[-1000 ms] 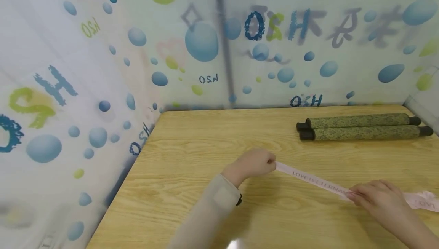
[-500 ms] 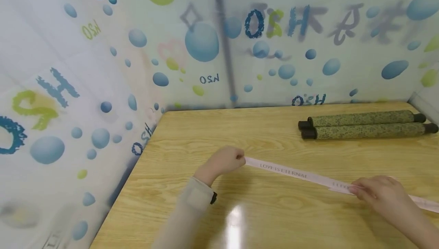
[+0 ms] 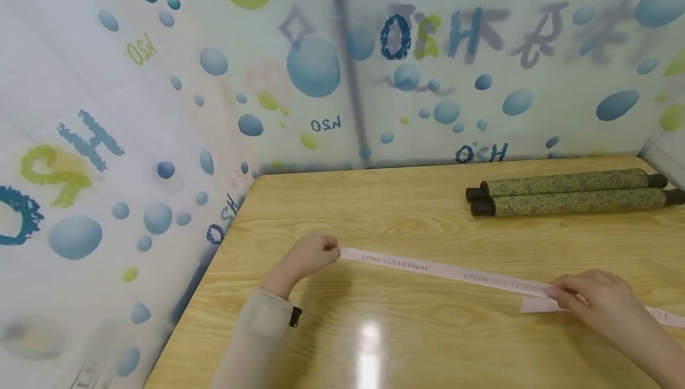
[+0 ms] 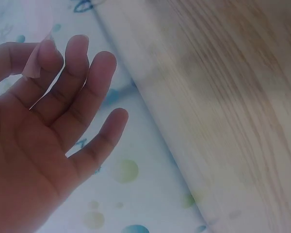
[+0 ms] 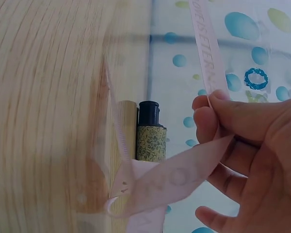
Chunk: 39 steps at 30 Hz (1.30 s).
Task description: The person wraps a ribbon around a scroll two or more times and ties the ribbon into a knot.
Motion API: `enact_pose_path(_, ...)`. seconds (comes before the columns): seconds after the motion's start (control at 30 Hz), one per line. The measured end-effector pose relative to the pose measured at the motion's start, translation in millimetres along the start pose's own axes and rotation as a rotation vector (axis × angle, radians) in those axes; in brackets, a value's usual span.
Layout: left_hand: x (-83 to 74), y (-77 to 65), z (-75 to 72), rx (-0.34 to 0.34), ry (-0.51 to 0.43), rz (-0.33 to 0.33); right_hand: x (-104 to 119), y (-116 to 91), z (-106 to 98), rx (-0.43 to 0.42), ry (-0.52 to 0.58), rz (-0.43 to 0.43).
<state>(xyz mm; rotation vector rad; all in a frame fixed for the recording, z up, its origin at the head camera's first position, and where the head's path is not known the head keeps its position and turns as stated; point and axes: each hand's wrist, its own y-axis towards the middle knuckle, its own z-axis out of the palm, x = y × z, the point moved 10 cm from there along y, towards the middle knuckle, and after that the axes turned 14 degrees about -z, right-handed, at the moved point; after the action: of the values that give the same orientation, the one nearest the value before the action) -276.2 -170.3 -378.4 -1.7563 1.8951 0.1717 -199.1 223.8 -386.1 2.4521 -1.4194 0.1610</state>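
Observation:
A pale pink ribbon [image 3: 444, 269] printed "LOVE IS ETERNAL" stretches taut between the two hands above the wooden table. My left hand [image 3: 307, 258] pinches its end between thumb and index finger. In the left wrist view a small tip of ribbon [image 4: 33, 65] pokes out of that pinch, the other fingers of the left hand [image 4: 63, 111] being loosely bent. My right hand [image 3: 599, 300] pinches the ribbon further along. Beneath the right hand [image 5: 247, 145], the right wrist view shows slack ribbon [image 5: 169, 189] looping down. A loose ribbon tail [image 3: 663, 316] runs off to the right.
Two rolled scrolls [image 3: 578, 193] in green patterned fabric with black end knobs lie side by side at the back right of the wooden table [image 3: 321, 204]. A wall covering [image 3: 455, 80] with bubbles and lettering rises behind and on the left.
My left hand has moved left, away from the right hand, drawing out a longer stretch of ribbon. My right hand stays nearly in place, and a folded ribbon piece now shows beneath it.

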Motion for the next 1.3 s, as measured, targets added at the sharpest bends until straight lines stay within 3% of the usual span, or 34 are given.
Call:
enact_pose_path(0.13,17.8,-3.2,-7.3,-0.017,-0.008,-0.041,-3.8,-0.6,0.1,0.018,0.015,0.017)
enact_pose_path(0.3,42.4,-9.3,-19.0,-0.025,-0.015,-0.100,-2.0,-4.9,-6.6,-0.051,-0.017,-0.019)
enact_pose_path(0.43,57.1,-14.8,-28.1,-0.027,-0.040,-0.115,-0.5,-6.9,-10.0,-0.082,-0.041,-0.041)
enact_pose_path(0.63,76.4,-22.6,-37.6,-0.044,-0.059,-0.139,-5.1,-3.8,-9.4,-0.028,-0.065,-0.002)
enact_pose_path(0.77,88.6,-27.6,-41.6,-0.051,-0.054,-0.158,-1.4,-3.3,-17.3,-0.081,-0.095,-0.029)
enact_pose_path(1.03,99.3,-30.2,-47.8,-0.059,-0.046,-0.200,-14.2,-4.8,-2.2,0.072,0.223,0.152)
enact_pose_path(1.3,107.3,-29.2,-48.2,-0.062,-0.032,-0.235,-16.3,-8.4,-0.9,0.052,0.304,0.176)
